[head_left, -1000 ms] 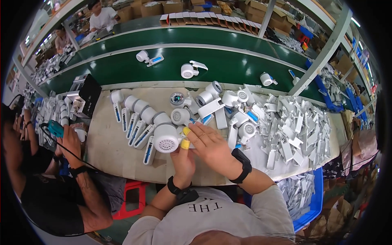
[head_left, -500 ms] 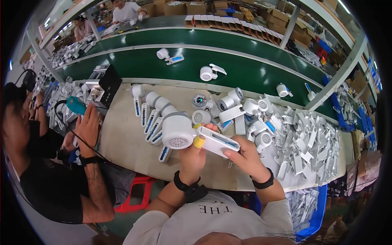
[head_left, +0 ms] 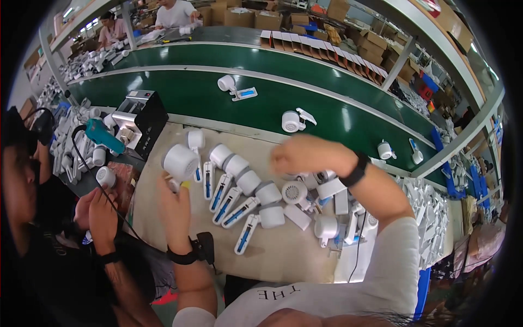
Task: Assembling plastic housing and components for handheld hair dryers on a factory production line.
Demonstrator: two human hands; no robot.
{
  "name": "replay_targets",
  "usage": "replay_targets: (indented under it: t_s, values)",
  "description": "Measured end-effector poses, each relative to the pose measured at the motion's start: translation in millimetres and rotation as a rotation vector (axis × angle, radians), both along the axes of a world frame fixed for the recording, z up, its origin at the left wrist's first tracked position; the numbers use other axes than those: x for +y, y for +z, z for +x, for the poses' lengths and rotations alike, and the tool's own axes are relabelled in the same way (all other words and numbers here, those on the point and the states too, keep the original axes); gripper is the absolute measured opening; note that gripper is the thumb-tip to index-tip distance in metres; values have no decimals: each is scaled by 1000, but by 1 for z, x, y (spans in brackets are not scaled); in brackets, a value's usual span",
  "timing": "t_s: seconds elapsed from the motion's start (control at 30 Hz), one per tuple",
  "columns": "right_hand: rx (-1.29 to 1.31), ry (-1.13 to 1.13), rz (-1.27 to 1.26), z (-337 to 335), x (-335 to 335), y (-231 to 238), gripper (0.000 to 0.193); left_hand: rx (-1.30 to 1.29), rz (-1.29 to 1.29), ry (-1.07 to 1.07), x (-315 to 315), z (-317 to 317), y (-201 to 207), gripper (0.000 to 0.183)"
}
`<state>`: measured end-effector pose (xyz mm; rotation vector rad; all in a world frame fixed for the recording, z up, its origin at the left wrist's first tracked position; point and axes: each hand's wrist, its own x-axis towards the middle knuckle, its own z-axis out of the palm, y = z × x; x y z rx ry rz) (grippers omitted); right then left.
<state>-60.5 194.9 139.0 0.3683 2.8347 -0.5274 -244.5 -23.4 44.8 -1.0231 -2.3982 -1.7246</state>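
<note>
My left hand (head_left: 175,204), with a yellow cover on a fingertip, is closed on a white handheld fan (head_left: 181,162) at the left of the table. The fan's round grilled head is raised, and its handle is mostly hidden. Just right of it lies a slanting row of similar fans, their open handles (head_left: 233,205) showing blue strips inside. My right hand (head_left: 310,158), somewhat blurred, hovers over a cluster of loose fans (head_left: 295,192) with its fingers curled. Whatever those fingers hold, if anything, is hidden.
White handle shells (head_left: 427,215) are heaped at the right. Behind the table runs a green conveyor belt (head_left: 190,98) carrying several fans. At left are a black machine (head_left: 143,122), a teal power tool (head_left: 103,139) and a co-worker's hands (head_left: 101,215). A cable (head_left: 357,250) hangs by my right arm.
My left hand has carried the fan leftward, beyond the row. My right hand has let go of its handle and moved up over the loose fans. The view has shifted slightly.
</note>
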Motion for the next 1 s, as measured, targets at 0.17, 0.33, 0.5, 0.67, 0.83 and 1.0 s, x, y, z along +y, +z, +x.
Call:
replay_targets:
  t_s: [0.17, 0.33, 0.5, 0.67, 0.83, 1.0]
  values:
    - [91, -305, 219, -134, 133, -78, 42, 199, -478, 254, 1, -48, -45, 43]
    - [298, -516, 384, -205, 205, -152, 52, 262, -596, 195, 11, -49, -62, 51]
    - [113, -531, 316, -224, 204, -137, 43, 578, -463, 350, 12, -44, -36, 56]
    - [240, -526, -374, -162, 139, -67, 36, 498, -13, 206, 7, -37, -61, 37]
    - [423, -328, -297, -65, 23, -31, 48, -1016, 369, -637, 32, 9, -35, 28]
    - [455, -291, 2, 35, -95, -35, 67, -1372, 611, -770, 40, 103, -3, 32]
